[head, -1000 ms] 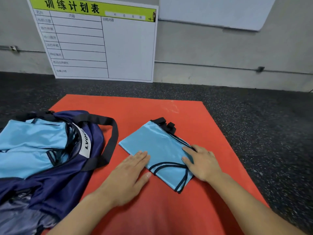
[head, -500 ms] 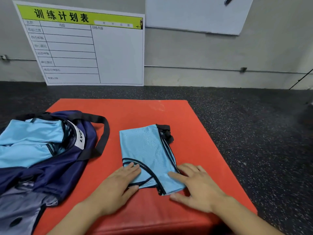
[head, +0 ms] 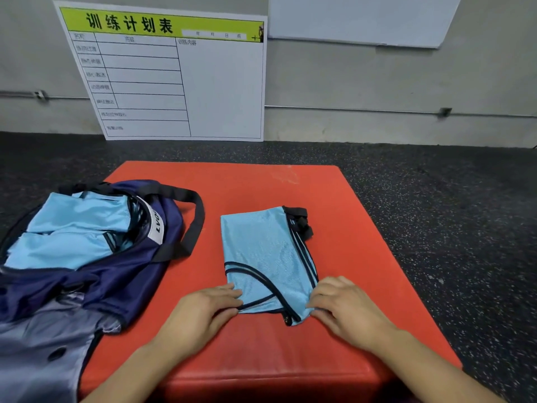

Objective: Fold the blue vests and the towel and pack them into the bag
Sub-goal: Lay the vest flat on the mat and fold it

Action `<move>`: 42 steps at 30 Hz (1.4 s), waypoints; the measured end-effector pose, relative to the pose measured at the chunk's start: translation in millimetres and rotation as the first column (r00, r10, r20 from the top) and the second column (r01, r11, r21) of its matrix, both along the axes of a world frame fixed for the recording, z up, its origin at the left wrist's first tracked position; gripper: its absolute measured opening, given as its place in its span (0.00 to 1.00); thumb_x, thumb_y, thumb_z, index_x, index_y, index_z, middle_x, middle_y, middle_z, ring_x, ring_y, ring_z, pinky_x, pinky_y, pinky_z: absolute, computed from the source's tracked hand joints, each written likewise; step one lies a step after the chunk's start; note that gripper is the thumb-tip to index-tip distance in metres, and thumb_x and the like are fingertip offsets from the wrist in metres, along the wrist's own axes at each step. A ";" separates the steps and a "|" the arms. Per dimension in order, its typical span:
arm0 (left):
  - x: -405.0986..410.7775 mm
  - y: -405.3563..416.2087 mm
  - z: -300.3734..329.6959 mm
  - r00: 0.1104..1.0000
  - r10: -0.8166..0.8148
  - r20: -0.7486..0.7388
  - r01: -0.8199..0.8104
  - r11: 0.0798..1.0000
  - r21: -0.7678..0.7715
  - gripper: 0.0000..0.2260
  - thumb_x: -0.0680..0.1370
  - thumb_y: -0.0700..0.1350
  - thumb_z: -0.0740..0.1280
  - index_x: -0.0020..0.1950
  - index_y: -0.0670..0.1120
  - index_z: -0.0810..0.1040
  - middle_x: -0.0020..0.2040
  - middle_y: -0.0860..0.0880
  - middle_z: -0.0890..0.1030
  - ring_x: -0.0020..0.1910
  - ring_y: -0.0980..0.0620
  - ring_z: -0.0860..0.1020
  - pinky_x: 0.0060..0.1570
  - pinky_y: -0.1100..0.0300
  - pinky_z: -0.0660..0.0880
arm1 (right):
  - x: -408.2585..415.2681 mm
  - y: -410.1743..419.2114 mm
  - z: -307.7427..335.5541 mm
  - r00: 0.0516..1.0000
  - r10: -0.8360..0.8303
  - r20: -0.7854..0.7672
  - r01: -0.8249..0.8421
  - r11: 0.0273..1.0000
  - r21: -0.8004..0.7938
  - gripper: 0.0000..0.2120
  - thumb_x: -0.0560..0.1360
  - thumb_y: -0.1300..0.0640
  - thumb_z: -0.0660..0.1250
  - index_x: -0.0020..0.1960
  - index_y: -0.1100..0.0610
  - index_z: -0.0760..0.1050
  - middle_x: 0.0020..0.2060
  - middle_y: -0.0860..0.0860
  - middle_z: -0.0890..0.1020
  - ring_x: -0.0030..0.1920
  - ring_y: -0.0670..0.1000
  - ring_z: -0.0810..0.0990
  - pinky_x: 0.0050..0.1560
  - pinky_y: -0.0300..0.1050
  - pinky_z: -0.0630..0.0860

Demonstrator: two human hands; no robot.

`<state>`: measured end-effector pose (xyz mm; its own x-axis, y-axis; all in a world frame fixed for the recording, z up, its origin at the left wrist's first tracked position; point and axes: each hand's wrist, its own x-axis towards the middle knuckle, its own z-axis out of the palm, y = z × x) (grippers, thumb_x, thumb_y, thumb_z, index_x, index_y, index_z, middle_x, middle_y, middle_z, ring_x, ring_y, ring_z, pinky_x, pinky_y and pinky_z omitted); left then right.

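A folded light-blue vest (head: 263, 257) with dark trim lies lengthwise in the middle of the red mat (head: 348, 228). My left hand (head: 203, 312) pinches its near left corner. My right hand (head: 345, 309) pinches its near right corner. To the left lies the open navy bag (head: 125, 274) with a black strap, and light-blue fabric (head: 69, 231) shows inside its mouth. No towel is visible.
The mat sits on dark speckled flooring (head: 465, 228). A white schedule board with a green header (head: 174, 77) leans against the grey wall behind. A whiteboard (head: 360, 18) hangs at upper right.
The vest has turned from a diagonal lie to lengthwise. Both hands slid from its sides to its near corners and now pinch them.
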<state>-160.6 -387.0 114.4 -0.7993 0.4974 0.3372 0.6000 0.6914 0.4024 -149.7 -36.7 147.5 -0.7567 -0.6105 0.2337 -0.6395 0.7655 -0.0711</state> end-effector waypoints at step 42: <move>-56.7 -0.3 44.5 0.882 0.148 0.447 -0.345 0.850 0.398 0.10 0.80 0.43 0.70 0.60 0.54 0.83 0.36 0.54 0.75 0.32 0.61 0.71 0.37 0.67 0.69 | -102.4 -74.1 50.2 0.854 -0.293 0.430 0.494 0.714 -0.495 0.27 0.76 0.71 0.61 0.69 0.50 0.77 0.65 0.43 0.79 0.66 0.43 0.75 0.68 0.36 0.66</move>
<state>-217.3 -387.3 159.0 -0.9847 0.1341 0.1110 0.1621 0.4737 0.8657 -252.1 -110.8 197.6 -0.9860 -0.0663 0.1531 -0.1562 0.6888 -0.7079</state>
